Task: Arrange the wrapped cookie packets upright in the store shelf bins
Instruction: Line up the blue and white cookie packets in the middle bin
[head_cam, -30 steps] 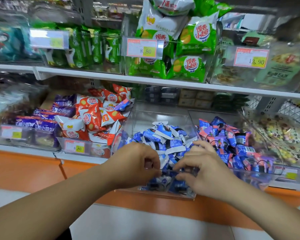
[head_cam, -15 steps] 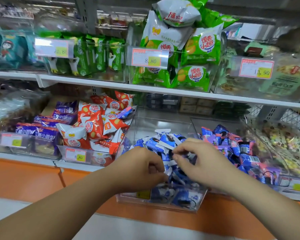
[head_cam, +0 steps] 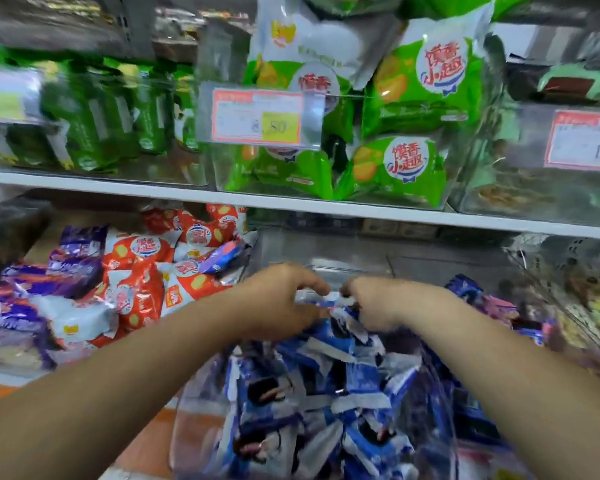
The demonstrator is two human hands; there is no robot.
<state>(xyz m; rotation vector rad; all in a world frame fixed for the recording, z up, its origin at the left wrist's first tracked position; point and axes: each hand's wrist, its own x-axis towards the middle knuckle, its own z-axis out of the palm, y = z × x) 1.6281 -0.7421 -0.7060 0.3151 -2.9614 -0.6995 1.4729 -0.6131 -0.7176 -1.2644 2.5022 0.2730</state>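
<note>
A clear plastic bin [head_cam: 194,420] on the lower shelf holds several blue-and-white wrapped cookie packets [head_cam: 326,403], heaped loosely. My left hand [head_cam: 278,303] and my right hand [head_cam: 378,303] meet over the back of the heap. Both have fingers curled round the white ends of blue packets [head_cam: 329,301] at the top of the pile. The frame is blurred, so the exact grip is hard to read.
Red-and-white snack bags [head_cam: 136,282] and purple packets [head_cam: 73,275] fill bins to the left. Purple-blue packets [head_cam: 465,289] lie in the bin to the right. The upper shelf edge [head_cam: 291,202] carries green bags [head_cam: 426,84] and a price tag [head_cam: 257,116].
The view has moved closer and lower over the blue packet bin. Both hands have shifted from the front of the heap toward its back and top, coming together there.
</note>
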